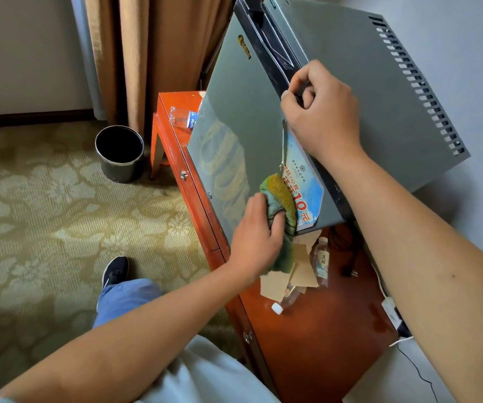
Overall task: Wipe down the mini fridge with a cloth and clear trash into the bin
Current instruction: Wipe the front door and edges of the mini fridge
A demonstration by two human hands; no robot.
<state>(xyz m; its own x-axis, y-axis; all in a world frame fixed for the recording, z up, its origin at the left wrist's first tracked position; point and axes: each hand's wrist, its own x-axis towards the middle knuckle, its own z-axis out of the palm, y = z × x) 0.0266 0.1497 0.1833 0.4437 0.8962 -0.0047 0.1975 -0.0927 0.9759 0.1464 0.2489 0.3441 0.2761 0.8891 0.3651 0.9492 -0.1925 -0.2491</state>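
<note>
A grey mini fridge [350, 82] stands on an orange-red cabinet [315, 324]. Its door [234, 117] bears a blue price sticker [304, 181] near the lower right corner. My left hand [256, 237] grips a green and yellow cloth [281, 196] and presses it against the door beside the sticker. My right hand [321, 112] holds the door's top edge with curled fingers. Trash lies on the cabinet below the door: brown paper scraps [281, 283] and two plastic bottles [321, 260]. Another crumpled bottle [183, 117] lies left of the fridge. A black bin [119, 152] stands on the carpet.
Brown curtains [158, 53] hang behind the bin. A white power strip and cables [391, 312] lie at the cabinet's right edge against the wall. My leg and dark shoe [115, 271] stand on the patterned carpet left of the cabinet.
</note>
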